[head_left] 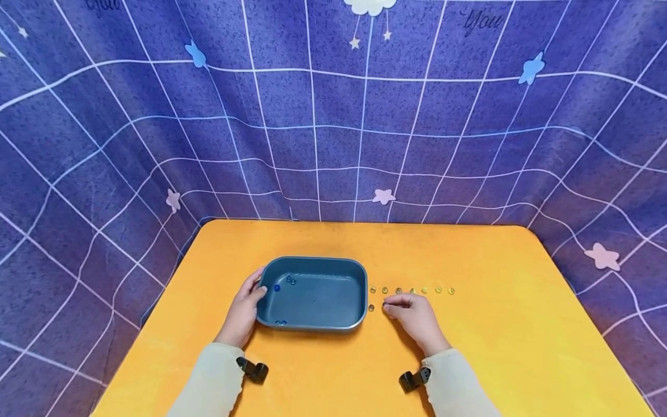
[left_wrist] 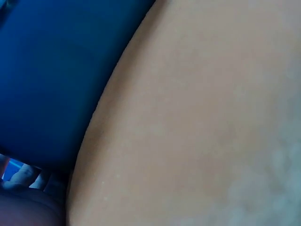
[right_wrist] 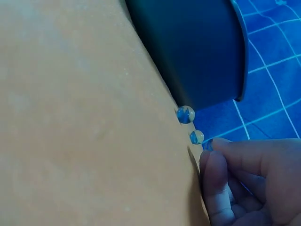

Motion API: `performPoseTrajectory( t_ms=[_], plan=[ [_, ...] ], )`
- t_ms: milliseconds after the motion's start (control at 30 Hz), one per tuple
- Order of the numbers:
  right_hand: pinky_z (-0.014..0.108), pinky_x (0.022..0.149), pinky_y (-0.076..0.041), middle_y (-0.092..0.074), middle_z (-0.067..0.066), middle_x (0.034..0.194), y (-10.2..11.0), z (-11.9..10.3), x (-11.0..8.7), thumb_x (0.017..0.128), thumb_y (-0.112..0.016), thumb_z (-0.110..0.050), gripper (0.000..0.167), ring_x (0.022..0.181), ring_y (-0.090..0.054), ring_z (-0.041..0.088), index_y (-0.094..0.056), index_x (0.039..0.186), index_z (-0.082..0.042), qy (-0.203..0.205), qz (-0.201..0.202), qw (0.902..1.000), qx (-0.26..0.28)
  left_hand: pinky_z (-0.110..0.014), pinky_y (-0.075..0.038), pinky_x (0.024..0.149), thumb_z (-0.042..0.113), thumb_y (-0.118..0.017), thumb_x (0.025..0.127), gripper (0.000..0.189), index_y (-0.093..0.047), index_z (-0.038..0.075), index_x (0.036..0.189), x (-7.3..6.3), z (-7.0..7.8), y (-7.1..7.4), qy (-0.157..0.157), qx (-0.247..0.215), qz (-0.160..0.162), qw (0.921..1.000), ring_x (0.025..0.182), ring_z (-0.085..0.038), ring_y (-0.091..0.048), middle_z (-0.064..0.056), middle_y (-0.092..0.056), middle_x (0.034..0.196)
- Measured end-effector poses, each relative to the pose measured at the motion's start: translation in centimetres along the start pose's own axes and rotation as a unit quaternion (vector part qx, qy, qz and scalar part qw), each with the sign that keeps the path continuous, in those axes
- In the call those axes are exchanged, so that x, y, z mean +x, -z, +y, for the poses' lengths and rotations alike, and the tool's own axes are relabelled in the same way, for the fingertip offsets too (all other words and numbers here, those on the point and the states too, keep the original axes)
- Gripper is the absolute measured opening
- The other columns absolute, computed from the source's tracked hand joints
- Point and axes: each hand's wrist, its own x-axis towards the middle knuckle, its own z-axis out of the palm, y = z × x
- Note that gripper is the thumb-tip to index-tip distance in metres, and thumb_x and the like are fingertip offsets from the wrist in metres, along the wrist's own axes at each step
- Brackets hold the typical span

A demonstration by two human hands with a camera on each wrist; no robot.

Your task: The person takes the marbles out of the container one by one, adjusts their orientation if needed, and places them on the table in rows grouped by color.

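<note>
My left hand grips the left end of a dark blue rectangular plastic tub, thumb over the rim and fingers along the outside. Several glass marbles lie inside the tub, among them a deep blue marble near the left wall. My right hand pinches a small glass marble between thumb and index finger, low over the table right of the tub. A clear marble sits between that hand and the tub. Beyond the fingertips, a row of marbles runs rightward from the tub's side.
The table has a yellow-orange top. A purple-blue curtain with a white grid and stars hangs behind it and along both sides. Each wrist carries a small black camera on a strap.
</note>
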Motion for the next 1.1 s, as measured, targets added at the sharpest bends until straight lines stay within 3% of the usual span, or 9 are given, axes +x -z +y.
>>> performPoseTrajectory(
  t_ms=[767,967,1100],
  plan=[
    [0.033,0.079,-0.056,-0.076,0.002,0.093,-0.37,-0.27,-0.07,0.09,-0.08,-0.011,0.01,0.085,-0.068,0.017,-0.083,0.099,-0.009,-0.002,0.023,0.998,-0.059,-0.048,-0.012,0.125,0.021,-0.04,0.112,0.052,-0.03,0.027,0.164,0.09,0.28,-0.07,0.01,0.007,-0.001,0.9999,0.157,-0.021,-0.012,0.001,-0.02,0.17],
    [0.042,0.09,-0.055,-0.075,0.0,0.097,-0.21,-0.52,-0.16,0.09,-0.08,-0.011,0.007,0.099,-0.066,0.021,-0.083,0.096,-0.012,0.006,0.035,0.9937,-0.106,-0.047,-0.012,0.125,0.02,-0.04,0.112,0.052,-0.031,0.026,0.163,0.14,0.21,-0.01,0.01,0.007,0.0,0.9999,0.157,-0.022,-0.011,0.001,-0.019,0.17],
    [0.044,0.09,-0.055,-0.075,0.0,0.094,-0.22,-0.48,-0.23,0.089,-0.08,-0.01,0.006,0.099,-0.066,0.023,-0.083,0.094,-0.013,0.009,0.03,0.9928,-0.116,-0.048,-0.012,0.125,0.02,-0.04,0.112,0.053,-0.03,0.027,0.164,0.03,0.17,0.03,0.01,0.008,-0.001,0.9999,0.157,-0.022,-0.012,0.001,-0.019,0.17]
  ],
)
